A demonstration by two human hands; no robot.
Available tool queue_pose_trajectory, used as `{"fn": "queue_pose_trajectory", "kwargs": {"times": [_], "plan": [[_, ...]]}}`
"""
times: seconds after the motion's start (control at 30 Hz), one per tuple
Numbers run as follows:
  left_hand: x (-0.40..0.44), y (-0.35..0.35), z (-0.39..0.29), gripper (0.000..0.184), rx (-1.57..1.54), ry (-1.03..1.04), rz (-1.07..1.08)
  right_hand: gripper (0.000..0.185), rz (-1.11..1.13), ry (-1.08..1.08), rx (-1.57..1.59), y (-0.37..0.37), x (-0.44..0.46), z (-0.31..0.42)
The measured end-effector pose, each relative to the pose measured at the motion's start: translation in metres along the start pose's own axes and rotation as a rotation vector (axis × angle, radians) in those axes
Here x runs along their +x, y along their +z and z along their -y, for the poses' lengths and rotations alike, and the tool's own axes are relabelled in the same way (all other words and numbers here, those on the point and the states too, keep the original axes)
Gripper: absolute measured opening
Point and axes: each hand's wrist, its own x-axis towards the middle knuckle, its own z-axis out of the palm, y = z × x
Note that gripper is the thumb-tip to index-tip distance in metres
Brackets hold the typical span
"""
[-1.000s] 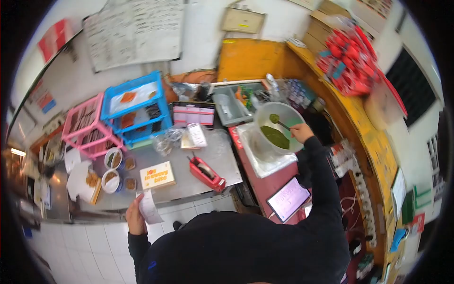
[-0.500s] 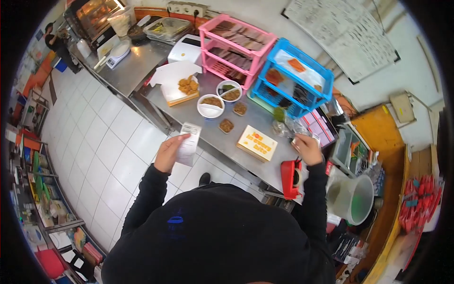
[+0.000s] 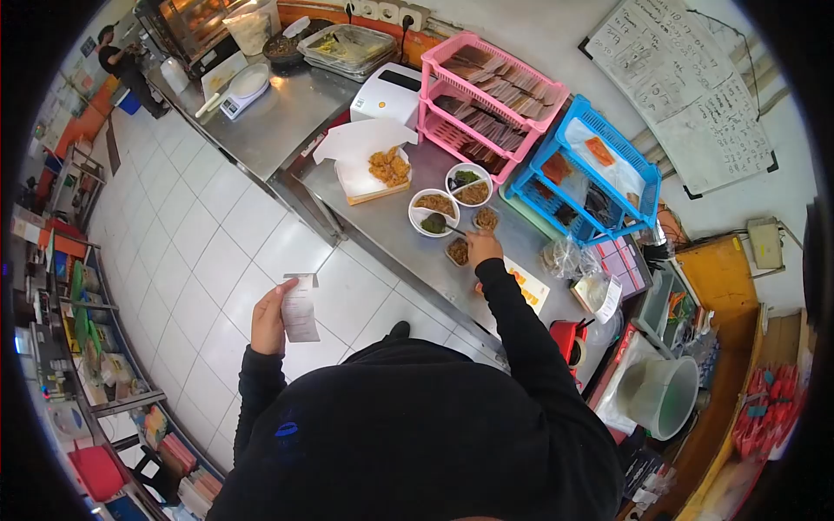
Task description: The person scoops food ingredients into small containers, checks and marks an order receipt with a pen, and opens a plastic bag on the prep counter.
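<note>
My left hand (image 3: 270,319) grips a printed paper slip (image 3: 300,311) over the tiled floor. My right hand (image 3: 484,248) is closed on a dark-handled spoon (image 3: 455,230), whose green-loaded end is at the near round white bowl (image 3: 420,201), over its lower compartment. Brown food fills the bowl's other compartment. Beside it, a second divided bowl (image 3: 469,185) holds green and brown food. Two small tubs of brown food (image 3: 485,218) stand close to my right hand. An open white box (image 3: 356,165) with fried pieces is at the left. My right sleeve partly covers a lettered box (image 3: 528,291).
Pink (image 3: 495,82) and blue (image 3: 578,174) racks stand along the back of the metal counter (image 3: 395,239). A red tape dispenser (image 3: 566,337) and a large translucent tub (image 3: 665,395) are at the right. A person (image 3: 130,69) stands far left.
The view has swung left. My right hand has moved from the large tub to the white bowl with the green-loaded spoon. My left hand still holds the slip.
</note>
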Motion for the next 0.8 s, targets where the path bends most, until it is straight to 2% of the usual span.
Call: {"fn": "queue_pose_trajectory", "kwargs": {"times": [0.1,0.2,0.3,0.37,0.43,0.53,0.57,0.63,0.67,0.7,0.77,0.8], "plan": [[0.009,0.010,0.006,0.039,0.004,-0.020,0.025,0.021,-0.082,-0.011,0.059,-0.002,-0.007,-0.007],[0.024,0.027,0.008,0.040,0.011,-0.007,0.089,0.022,-0.263,0.001,0.257,-0.021,-0.024,-0.019],[0.040,0.056,0.005,0.042,0.116,0.048,0.169,0.024,-0.456,0.112,0.380,-0.091,-0.057,-0.027],[0.051,0.076,0.010,0.043,0.264,0.123,0.242,0.023,-0.622,0.159,0.280,-0.156,-0.096,-0.052],[0.055,0.110,0.011,0.047,0.221,0.041,0.336,0.023,-0.781,0.260,0.134,-0.219,-0.151,-0.092],[0.059,0.165,0.028,0.048,0.165,0.034,0.524,0.021,-1.057,0.605,-0.074,-0.313,-0.266,-0.146],[0.061,0.184,0.039,0.047,0.148,0.017,0.581,0.019,-1.038,0.719,-0.232,-0.335,-0.312,-0.169],[0.048,0.233,0.050,0.051,0.158,0.027,0.693,0.018,-1.046,0.947,-0.309,-0.369,-0.387,-0.201],[0.049,0.251,0.068,0.051,0.116,0.025,0.725,0.019,-0.884,1.075,-0.339,-0.379,-0.420,-0.216],[0.026,0.284,0.064,0.050,0.040,-0.080,0.779,0.020,-0.720,1.201,-0.347,-0.383,-0.448,-0.234],[0.017,0.322,0.091,0.049,0.083,-0.057,0.817,0.022,-0.481,1.225,-0.352,-0.390,-0.485,-0.269],[0.006,0.347,0.096,0.049,0.078,-0.089,0.867,0.022,-0.720,1.118,-0.353,-0.401,-0.501,-0.279]]}}
